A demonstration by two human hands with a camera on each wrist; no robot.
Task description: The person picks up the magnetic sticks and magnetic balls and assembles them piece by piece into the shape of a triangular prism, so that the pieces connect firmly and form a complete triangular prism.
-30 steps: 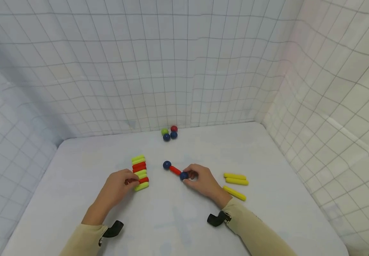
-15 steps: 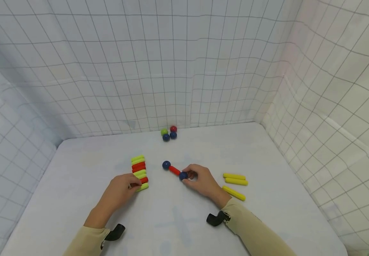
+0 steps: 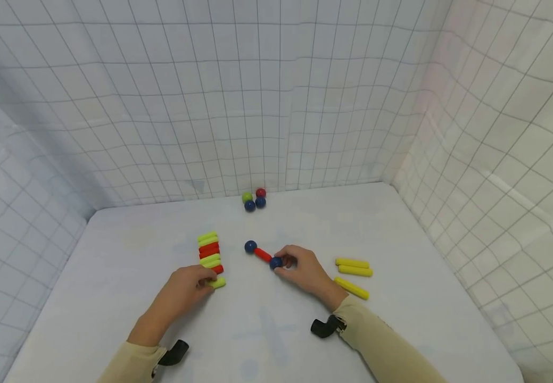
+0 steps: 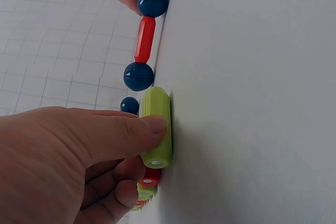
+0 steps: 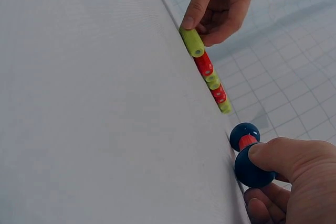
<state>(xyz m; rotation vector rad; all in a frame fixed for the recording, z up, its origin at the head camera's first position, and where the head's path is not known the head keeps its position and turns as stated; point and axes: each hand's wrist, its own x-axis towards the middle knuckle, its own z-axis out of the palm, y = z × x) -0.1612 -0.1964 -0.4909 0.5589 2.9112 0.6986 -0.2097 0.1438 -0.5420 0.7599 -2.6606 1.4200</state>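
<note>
My left hand (image 3: 183, 290) pinches a lime-green rod (image 4: 157, 145) between thumb and fingers, at the near end of a row of short rods. A small gap parts this rod from the red rod (image 3: 217, 269) behind it. My right hand (image 3: 305, 271) grips a dark blue ball (image 5: 253, 166) with thumb and fingertips. From that ball a red rod (image 3: 263, 255) runs to a second blue ball (image 3: 250, 246), all three joined in a line on the table. Light-coloured dots show on the rod ends in the left wrist view.
Several more red and lime rods (image 3: 209, 248) lie side by side behind the left hand. Three longer yellow rods (image 3: 351, 288) lie right of the right hand. Farther back, a green ball (image 3: 247, 197), a red ball (image 3: 261, 192) and two blue balls cluster near the grid-patterned cloth (image 3: 238, 133).
My left hand has shifted slightly right and toward the near edge, drawing the nearest lime rod a little away from the row. The right hand and the joined balls stay put.
</note>
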